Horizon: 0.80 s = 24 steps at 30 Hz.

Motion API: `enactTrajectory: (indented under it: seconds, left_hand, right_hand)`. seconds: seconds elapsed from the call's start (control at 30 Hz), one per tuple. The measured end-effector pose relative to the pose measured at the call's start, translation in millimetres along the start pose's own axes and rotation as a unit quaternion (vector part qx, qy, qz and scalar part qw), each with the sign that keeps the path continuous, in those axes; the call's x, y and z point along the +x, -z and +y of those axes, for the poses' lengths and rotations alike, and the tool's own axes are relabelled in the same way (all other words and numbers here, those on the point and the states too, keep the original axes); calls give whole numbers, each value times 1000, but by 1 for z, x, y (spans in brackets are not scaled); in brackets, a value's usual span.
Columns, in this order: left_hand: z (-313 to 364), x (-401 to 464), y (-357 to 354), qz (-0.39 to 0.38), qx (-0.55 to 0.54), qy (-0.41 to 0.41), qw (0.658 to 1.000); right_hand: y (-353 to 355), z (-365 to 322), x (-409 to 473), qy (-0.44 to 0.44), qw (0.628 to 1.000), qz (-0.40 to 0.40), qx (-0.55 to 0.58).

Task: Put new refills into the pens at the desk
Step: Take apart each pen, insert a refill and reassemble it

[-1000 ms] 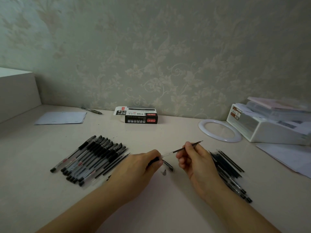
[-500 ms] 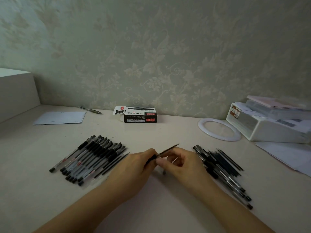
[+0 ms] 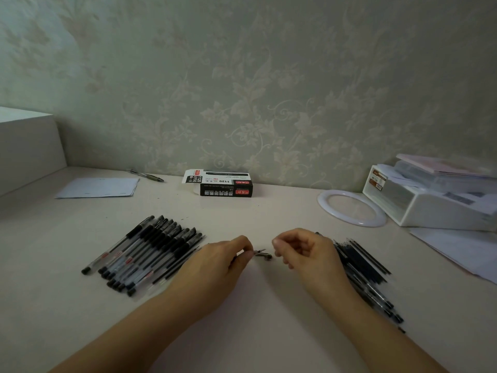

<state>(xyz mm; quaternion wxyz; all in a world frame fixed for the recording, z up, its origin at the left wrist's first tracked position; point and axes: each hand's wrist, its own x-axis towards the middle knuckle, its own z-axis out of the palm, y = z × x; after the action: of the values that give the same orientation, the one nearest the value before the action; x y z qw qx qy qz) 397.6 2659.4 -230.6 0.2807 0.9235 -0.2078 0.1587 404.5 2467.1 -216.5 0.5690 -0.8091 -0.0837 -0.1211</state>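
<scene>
Pen (image 3: 262, 253) pinched at left hand's (image 3: 223, 261) fingertips, mostly hidden behind the fingers, only a short dark end poking out toward right hand (image 3: 301, 250). Right hand just beside that end, not touching, fingers loosely curled, holding nothing. Left of pen: row of capped pens (image 3: 142, 254). Right: blurred pile of refills (image 3: 363, 267), partly behind the wrist. Behind pen: box (image 3: 223, 184), flap open, contents unseen.
</scene>
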Motion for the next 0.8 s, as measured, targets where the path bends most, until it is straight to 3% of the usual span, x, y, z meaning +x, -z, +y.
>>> enactTrajectory:
  seconds: [0.1,0.47,0.67,0.8]
  left_hand:
    - [0,1,-1,4,2,-8,1000]
    - [0,2,-1,0,-15,-49,999]
    - [1,3,0,10,12,-64,998]
    - [3,3,0,13,10,-80,997]
  right_hand:
    - [1,2,0,-32,997,-14,62]
    - [-4,4,-2,-26,991,-106,73]
    - [-3,5,-1,-12,991,-126,44]
    - [-4,7,-3,24,989,-127,-70]
